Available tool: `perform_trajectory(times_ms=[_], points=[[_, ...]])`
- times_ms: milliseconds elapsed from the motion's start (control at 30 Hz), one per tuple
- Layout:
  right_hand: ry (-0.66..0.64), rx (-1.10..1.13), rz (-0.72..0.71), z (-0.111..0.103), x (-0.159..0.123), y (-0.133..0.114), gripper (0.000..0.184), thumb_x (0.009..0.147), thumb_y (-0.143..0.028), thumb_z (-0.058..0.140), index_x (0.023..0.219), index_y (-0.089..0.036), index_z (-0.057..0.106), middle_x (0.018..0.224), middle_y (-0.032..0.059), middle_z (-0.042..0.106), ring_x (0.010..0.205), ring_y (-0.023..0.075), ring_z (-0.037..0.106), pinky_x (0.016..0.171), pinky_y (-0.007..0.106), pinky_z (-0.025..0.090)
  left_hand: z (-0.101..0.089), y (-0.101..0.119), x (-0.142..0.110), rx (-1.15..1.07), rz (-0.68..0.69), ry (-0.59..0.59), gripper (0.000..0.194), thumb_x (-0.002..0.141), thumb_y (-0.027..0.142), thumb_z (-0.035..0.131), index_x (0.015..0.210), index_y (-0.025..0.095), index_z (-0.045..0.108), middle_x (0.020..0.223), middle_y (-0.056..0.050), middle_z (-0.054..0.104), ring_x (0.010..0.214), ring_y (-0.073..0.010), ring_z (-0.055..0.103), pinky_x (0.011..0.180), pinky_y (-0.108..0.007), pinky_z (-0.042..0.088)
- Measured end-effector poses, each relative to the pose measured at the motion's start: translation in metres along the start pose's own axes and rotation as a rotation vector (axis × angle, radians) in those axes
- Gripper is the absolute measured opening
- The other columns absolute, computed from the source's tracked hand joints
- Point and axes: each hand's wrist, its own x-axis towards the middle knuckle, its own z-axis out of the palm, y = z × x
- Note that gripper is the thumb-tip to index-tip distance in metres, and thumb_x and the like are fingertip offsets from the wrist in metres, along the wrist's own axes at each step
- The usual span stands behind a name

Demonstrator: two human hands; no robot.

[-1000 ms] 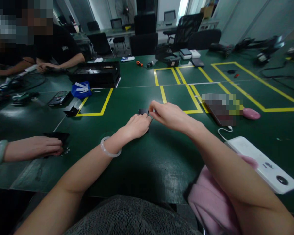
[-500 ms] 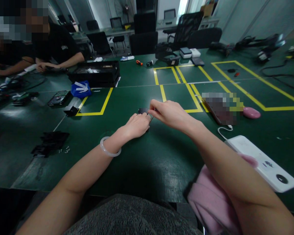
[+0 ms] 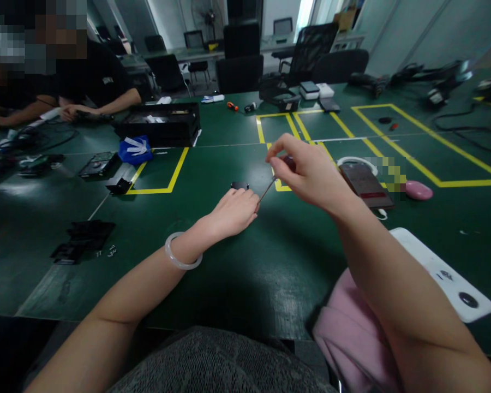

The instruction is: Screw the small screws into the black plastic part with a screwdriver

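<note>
Grip of the right hand point(image 3: 306, 172): fingers and thumb pinch a screwdriver point(image 3: 267, 189) at its handle, the thin shaft slanting down toward the left fingertips. Left hand point(image 3: 236, 212): palm down, fingers curled over a small black part point(image 3: 239, 185) on the table point(image 3: 278, 305); whether it clasps the part or merely presses it cannot be told, since the hand hides most of it. The shaft's tip is likewise hidden.

Likely faults: a sideways push could make the tip slip and jab the left fingers, which lie right at the shaft's end. Should the left hand press too lightly, the part might skid or turn on the smooth surface.

Edges and room: the near edge lies well apart from the part, so a short skid would probably not carry it off. Open room extends from the left hand toward this edge. On the right, space is tighter: the forearm crosses in front of a white device point(image 3: 442, 278), near a phone point(image 3: 364, 184) and its cable point(image 3: 382, 214), which a swinging elbow could nudge. On the left, loose screws point(image 3: 112, 251) lie beside black brackets point(image 3: 90, 233); a wide sweep might scatter them.
</note>
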Motion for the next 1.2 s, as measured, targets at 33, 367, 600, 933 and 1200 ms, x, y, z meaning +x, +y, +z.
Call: perform_trajectory(times_ms=[33,367,600,933,1200], points=[[0.037,0.022,-0.001,-0.003,0.000,0.002,0.017,0.094,-0.026,0.047,0.101,-0.022,0.062,0.073,0.0000,0.063,0.066,0.0144,0.056,0.068,0.029,0.039,0.002,0.003,0.002,0.023,0.017,-0.009,0.015,0.098,0.026,0.056,0.100,0.012,0.062,0.109,-0.012,0.066,0.106,-0.0274,0.061,0.090,-0.038,0.042],[0.077,0.039,0.034,-0.001,0.002,0.010,0.014,0.094,-0.026,0.050,0.098,-0.023,0.063,0.073,0.0000,0.062,0.069,0.0153,0.058,0.072,0.032,0.045,0.032,0.014,0.012,0.129,0.049,0.028,0.015,0.096,0.016,0.052,0.099,0.010,0.066,0.107,-0.014,0.067,0.105,-0.0283,0.060,0.092,-0.040,0.037],[0.076,0.021,0.037,-0.001,0.002,0.011,0.017,0.095,-0.029,0.049,0.099,-0.023,0.064,0.072,0.0000,0.061,0.067,0.0152,0.058,0.072,0.032,0.044,0.044,0.015,0.007,0.090,0.034,0.105,0.012,0.097,0.021,0.057,0.097,0.012,0.065,0.105,-0.011,0.067,0.103,-0.0271,0.059,0.096,-0.040,0.037],[0.048,0.038,0.077,0.010,0.006,0.023,0.013,0.093,-0.028,0.052,0.100,-0.022,0.062,0.071,-0.0010,0.059,0.067,0.0141,0.054,0.069,0.030,0.040,0.038,-0.037,-0.019,-0.235,-0.078,0.337,0.034,0.090,0.030,0.070,0.120,0.019,0.057,0.120,-0.009,0.060,0.112,-0.0276,0.054,0.098,-0.041,0.040],[-0.024,0.092,0.118,0.022,0.009,0.022,0.012,0.090,-0.031,0.055,0.087,-0.020,0.060,0.078,0.0017,0.063,0.075,0.0154,0.055,0.071,0.030,0.038,0.059,-0.048,-0.027,-0.371,-0.088,0.281,0.046,0.088,0.034,0.071,0.129,0.023,0.053,0.128,-0.009,0.058,0.115,-0.0285,0.055,0.095,-0.041,0.043]])
